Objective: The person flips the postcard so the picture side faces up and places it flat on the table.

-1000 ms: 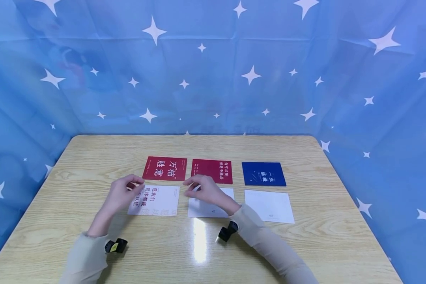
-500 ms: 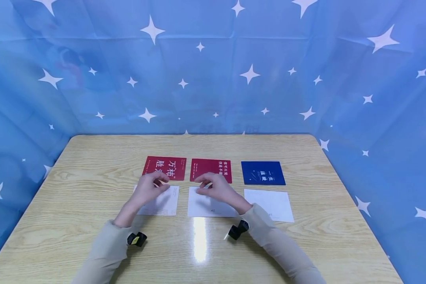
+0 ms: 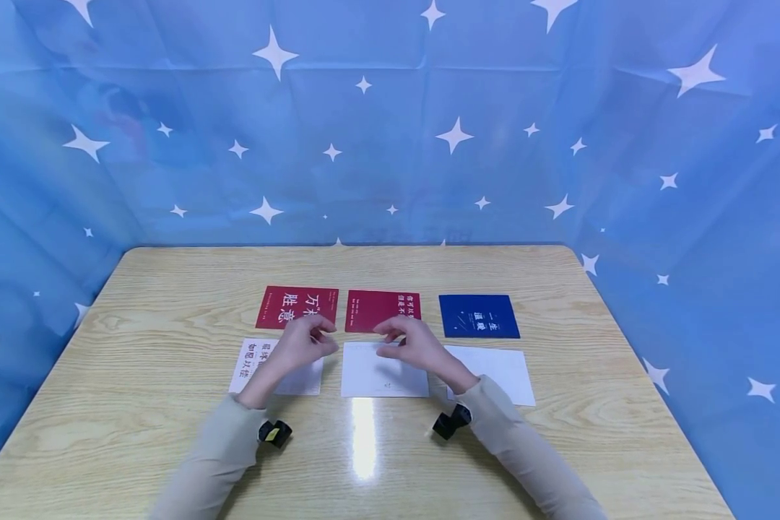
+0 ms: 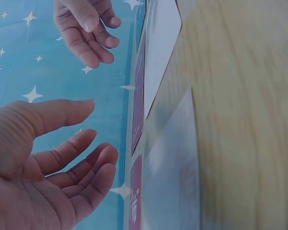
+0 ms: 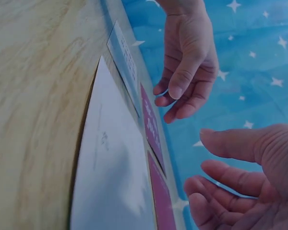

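Note:
Six cards would be too exact, so I see several postcards lying flat in two rows. My left hand [image 3: 299,345] hovers over the white printed card [image 3: 243,372] at the front left, its fingers loosely bent around nothing. Above the middle white card [image 3: 370,375] hangs my right hand [image 3: 419,345], equally without anything in it. Both wrist views show a gap between thumb and fingers on the left hand [image 4: 53,167] and the right hand [image 5: 245,177]. Behind are a red card [image 3: 273,307], a second red card [image 3: 370,310] and a blue card [image 3: 479,316].
A third white card [image 3: 510,372] lies at the front right, partly behind the right forearm. The wooden table [image 3: 136,347] reaches back to a blue star-patterned cloth [image 3: 390,166]. Black wrist cameras sit under both sleeves.
My left hand has moved rightward from the left side of the printed white card to its right side. My right hand has shifted a little to the right. The cards stay in place.

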{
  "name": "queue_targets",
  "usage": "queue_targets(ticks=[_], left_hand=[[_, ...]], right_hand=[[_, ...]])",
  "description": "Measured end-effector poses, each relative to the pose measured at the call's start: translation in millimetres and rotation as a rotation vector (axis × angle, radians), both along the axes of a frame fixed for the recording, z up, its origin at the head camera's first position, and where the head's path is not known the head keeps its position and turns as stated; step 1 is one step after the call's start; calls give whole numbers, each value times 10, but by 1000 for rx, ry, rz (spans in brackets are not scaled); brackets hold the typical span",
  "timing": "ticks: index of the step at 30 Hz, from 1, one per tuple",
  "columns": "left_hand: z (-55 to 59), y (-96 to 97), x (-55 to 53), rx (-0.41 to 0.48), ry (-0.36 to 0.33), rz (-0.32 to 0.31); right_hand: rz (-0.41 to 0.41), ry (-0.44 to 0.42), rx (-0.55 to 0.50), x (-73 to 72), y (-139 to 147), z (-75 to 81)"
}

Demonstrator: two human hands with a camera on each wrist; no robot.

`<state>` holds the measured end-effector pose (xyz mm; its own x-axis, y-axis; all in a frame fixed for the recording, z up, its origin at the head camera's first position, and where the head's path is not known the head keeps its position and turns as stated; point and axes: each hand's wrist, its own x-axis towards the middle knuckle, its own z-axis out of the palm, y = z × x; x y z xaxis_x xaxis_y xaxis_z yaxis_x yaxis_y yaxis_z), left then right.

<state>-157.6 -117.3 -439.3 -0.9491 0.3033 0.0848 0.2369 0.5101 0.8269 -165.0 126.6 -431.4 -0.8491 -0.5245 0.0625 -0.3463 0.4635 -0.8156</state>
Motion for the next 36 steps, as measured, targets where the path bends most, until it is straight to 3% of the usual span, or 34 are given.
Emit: queue_targets(ticks=[8, 17, 36], left_hand=[[-65, 156, -8, -19, -28, -19], [-94, 269, -14, -71, -87, 7], [-124, 347, -26, -188, -38, -4]], right_hand=[[-53, -24, 49, 33, 97, -73], [-126, -37, 124, 71, 200, -101], [-229, -78, 241, 77, 333, -136]])
